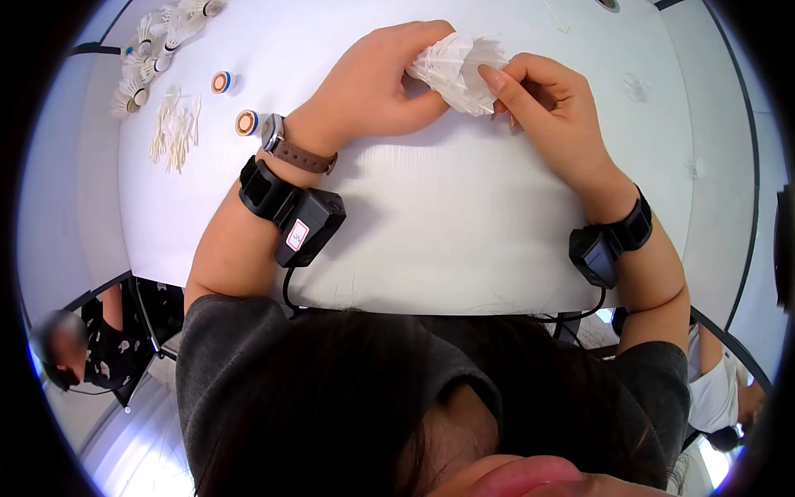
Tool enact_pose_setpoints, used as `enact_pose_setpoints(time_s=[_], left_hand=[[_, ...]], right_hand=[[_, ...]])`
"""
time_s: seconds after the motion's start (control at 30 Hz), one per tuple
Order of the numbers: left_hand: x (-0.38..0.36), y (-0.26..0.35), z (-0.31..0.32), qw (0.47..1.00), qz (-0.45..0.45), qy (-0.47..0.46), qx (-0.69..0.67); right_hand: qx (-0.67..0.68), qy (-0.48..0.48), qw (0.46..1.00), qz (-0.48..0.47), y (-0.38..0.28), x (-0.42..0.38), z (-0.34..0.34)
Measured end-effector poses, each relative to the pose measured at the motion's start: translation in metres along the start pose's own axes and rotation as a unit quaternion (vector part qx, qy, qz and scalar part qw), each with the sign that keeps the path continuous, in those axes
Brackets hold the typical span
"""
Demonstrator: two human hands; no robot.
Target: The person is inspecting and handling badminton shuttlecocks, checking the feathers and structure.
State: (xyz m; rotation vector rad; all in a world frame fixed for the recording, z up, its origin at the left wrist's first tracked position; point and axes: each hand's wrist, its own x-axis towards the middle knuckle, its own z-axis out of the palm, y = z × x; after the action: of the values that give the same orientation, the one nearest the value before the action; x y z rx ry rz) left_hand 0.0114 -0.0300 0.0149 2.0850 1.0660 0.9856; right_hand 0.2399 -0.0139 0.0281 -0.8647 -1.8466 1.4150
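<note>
A white feather shuttlecock (464,73) is held above the far part of the white table, its flared skirt facing right. My left hand (381,79) is closed round its narrow end, which the fingers hide. At the skirt's open rim, my right hand (546,103) is closed, thumb and fingers pinching the feather edge. Whether a separate feather is in that pinch is hidden. Left of my left wrist stand two small round pieces with tan tops and blue bands, the nearer piece (247,123) beside the watch and the farther piece (221,82) beyond it.
Several shuttlecocks (149,62) lie at the table's far left. Near them is a heap of thin off-white sticks (175,131). Small clear scraps (636,87) lie at the right. Low partitions border the white table (464,224). Other people are partly visible at both lower sides.
</note>
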Motion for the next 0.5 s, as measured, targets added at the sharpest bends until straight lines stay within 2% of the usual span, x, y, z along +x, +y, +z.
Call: enact_pose_setpoints(time_s=[0.5], left_hand=[[-0.001, 0.005, 0.002, 0.999, -0.028, 0.000, -0.022]], right_hand=[[0.009, 0.011, 1.000, -0.002, 0.000, -0.002, 0.000]])
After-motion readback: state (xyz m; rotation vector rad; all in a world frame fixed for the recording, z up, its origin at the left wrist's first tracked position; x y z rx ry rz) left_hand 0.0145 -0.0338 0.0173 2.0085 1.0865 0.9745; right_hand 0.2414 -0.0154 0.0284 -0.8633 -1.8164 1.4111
